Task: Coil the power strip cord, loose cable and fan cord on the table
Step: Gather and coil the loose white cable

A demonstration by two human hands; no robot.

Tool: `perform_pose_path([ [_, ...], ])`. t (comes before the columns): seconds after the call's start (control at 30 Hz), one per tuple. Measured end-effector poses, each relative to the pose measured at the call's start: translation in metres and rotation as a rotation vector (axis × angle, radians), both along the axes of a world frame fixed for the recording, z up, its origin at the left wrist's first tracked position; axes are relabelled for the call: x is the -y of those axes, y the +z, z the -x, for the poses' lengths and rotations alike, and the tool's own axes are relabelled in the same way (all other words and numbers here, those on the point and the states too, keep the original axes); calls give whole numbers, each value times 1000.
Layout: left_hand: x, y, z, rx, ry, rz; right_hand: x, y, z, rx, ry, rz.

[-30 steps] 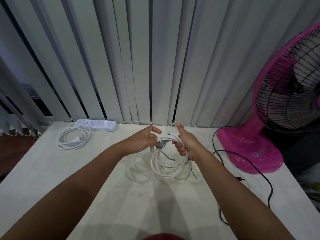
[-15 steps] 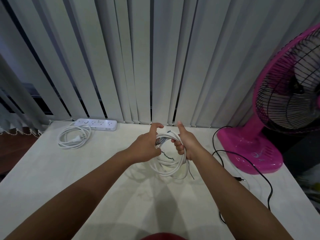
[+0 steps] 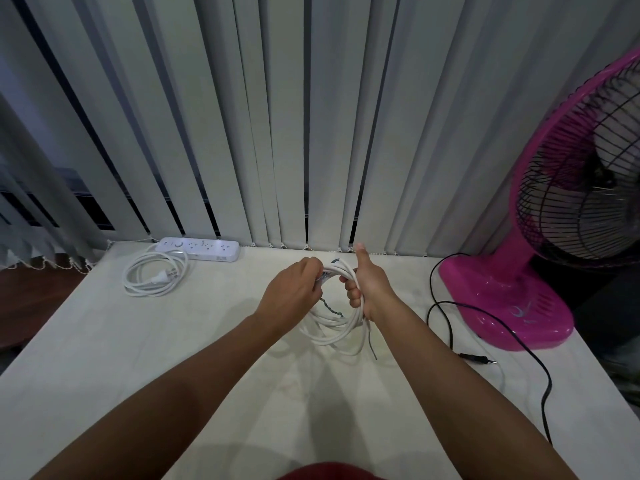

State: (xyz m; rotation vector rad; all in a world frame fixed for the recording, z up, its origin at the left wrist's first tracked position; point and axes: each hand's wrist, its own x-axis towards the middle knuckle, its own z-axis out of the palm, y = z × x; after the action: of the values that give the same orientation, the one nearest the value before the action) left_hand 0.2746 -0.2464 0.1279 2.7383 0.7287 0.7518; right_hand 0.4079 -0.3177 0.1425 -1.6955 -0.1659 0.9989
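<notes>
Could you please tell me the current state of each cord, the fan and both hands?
Power strip cord: coiled, lying on the table.
Loose cable: looped, held up in both hands.
Fan cord: uncoiled, unplugged.
Fan: upright.
Left hand: pinching the loops' top.
Right hand: gripping the loops.

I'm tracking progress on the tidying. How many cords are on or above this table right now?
3. The power strip cord lies coiled at far left; the white cable is looped in both hands at centre; the black fan cord trails loose at right.
</notes>
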Motion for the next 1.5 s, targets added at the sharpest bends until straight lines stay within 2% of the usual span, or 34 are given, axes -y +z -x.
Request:
perform_pose_path([
  [0.33,1,0,-7,169,-4,33,-1,7,0,-45,-101,-53],
  [0.47,2,1,-10,254,49,257,-1,9,-4,-73,-118,-67],
  [0.57,3,5,-12,279,55,263,-1,10,-7,-81,-122,-68],
  [0.7,-5,14,-11,132,83,101,-3,9,-7,-87,-129,-73],
  [0.87,-13,22,-7,18,17,-276,-7,6,-4,-101,-122,-55],
  [1.0,-21,20,0,-140,-62,-402,-7,3,-2,-99,-79,-33],
  [1.17,-26,11,3,-498,-92,-334,-5,-2,-3,50,13,10],
  [1.27,-19,15,0,-638,-107,-417,-7,-5,-1,318,68,82],
  [1.37,-13,19,-9,-780,-108,-414,-11,-8,5,544,144,157],
  [1.5,-24,24,-8,-692,-151,-346,-9,-11,7,480,145,136],
])
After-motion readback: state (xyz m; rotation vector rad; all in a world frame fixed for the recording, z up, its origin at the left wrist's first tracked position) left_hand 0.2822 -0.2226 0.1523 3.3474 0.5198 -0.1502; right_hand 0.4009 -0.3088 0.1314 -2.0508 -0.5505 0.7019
